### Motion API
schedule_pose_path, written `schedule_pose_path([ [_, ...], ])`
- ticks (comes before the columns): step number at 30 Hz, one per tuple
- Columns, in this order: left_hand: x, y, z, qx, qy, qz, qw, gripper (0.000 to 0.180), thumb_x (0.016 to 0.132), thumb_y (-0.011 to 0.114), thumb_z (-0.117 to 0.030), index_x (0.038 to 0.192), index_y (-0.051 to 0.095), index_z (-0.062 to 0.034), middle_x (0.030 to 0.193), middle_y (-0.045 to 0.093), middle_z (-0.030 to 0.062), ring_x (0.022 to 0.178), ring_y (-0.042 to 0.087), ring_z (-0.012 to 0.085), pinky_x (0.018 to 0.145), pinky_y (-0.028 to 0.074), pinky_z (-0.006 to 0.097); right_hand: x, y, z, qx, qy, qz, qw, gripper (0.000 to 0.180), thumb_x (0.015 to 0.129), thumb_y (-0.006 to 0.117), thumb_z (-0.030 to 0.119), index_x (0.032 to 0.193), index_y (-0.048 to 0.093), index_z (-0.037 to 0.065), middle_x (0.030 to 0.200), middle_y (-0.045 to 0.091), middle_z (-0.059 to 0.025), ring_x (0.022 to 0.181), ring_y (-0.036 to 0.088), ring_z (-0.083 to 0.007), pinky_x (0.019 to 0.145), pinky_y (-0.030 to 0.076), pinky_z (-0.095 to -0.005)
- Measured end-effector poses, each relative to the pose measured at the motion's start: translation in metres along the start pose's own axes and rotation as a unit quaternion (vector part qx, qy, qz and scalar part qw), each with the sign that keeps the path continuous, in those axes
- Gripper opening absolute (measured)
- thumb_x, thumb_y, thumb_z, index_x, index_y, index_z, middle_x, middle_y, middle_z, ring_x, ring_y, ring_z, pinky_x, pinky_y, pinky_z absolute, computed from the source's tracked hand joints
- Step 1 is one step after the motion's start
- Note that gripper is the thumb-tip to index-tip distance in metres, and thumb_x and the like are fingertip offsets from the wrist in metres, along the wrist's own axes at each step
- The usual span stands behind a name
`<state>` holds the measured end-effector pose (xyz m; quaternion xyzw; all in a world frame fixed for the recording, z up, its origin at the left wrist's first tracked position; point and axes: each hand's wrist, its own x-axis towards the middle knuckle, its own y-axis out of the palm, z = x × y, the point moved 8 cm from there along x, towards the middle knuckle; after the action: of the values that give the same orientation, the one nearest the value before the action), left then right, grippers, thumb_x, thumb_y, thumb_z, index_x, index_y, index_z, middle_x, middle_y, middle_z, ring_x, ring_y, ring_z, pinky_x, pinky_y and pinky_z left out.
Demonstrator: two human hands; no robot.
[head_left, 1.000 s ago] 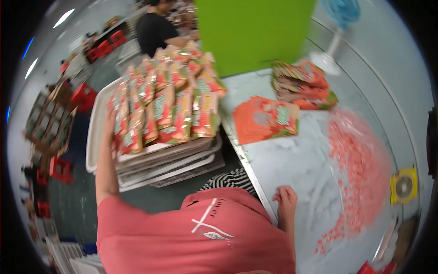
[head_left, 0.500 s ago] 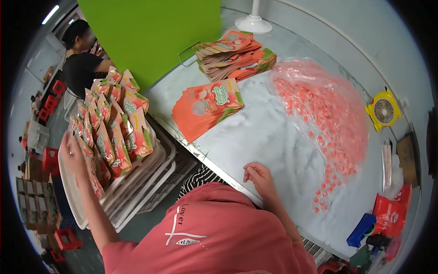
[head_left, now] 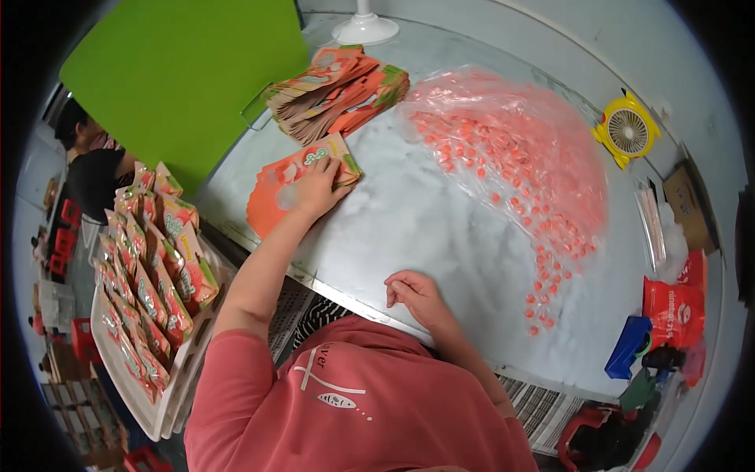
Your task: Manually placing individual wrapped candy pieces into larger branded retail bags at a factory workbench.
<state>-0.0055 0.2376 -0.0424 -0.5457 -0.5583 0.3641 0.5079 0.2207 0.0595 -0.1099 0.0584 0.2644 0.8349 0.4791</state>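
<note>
My left hand lies on a fanned stack of flat orange pouches, fingers stretched over the top pouch and thumb apart. Near the table's front edge my right hand hovers with its fingers curled in; whatever they may hold is hidden. Behind the fanned stack lies a taller pile of flat pouches. To the right, a clear plastic bag spreads over the table, with many small red-orange pieces in it and spilling toward its near end. Filled pouches stand in rows at the left.
White stacked trays hold the filled pouches. A green panel rises at the table's far left, beside a white stand base. A yellow fan, red bag and blue holder line the right side. A person works beyond the trays.
My left hand has moved from the filled pouches in the tray to the fanned stack on the table. My right hand stays curled near the front edge. The view has shifted right.
</note>
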Motion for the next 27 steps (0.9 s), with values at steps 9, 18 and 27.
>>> schedule_pose_path([
  [9,-0.046,-0.037,-0.038,0.004,0.151,-0.152,0.977,0.036,0.085,0.069,-0.013,0.119,0.064,-0.0021,0.114,0.067,0.0146,0.107,0.063,0.033,0.091,0.052,0.04,0.002,-0.003,-0.005,0.035,0.025,0.006,0.999,0.017,0.101,0.05,0.01,0.106,0.062,-0.001,0.088,0.063,-0.0057,0.08,0.063,-0.016,0.076,0.052,-0.0296],
  [18,-0.159,-0.038,-0.138,-0.046,0.28,-0.115,0.952,0.038,0.077,0.072,-0.012,0.113,0.067,-0.0007,0.116,0.067,0.0139,0.108,0.064,0.0284,0.089,0.052,0.039,0.02,-0.018,-0.003,0.166,0.067,-0.152,0.972,0.032,0.104,0.046,0.024,0.115,0.059,-0.004,0.104,0.068,-0.0144,0.087,0.067,-0.0214,0.078,0.055,-0.0353],
  [27,-0.14,-0.041,-0.118,-0.18,0.217,-0.038,0.959,0.042,0.087,0.067,-0.02,0.126,0.061,-0.0065,0.128,0.059,0.016,0.12,0.056,0.0348,0.099,0.045,0.044,-0.018,-0.066,0.036,-0.248,-0.016,-0.226,0.942,0.018,0.094,0.058,0.014,0.096,0.068,-0.001,0.079,0.062,-0.0002,0.074,0.057,-0.006,0.064,0.046,-0.0222],
])
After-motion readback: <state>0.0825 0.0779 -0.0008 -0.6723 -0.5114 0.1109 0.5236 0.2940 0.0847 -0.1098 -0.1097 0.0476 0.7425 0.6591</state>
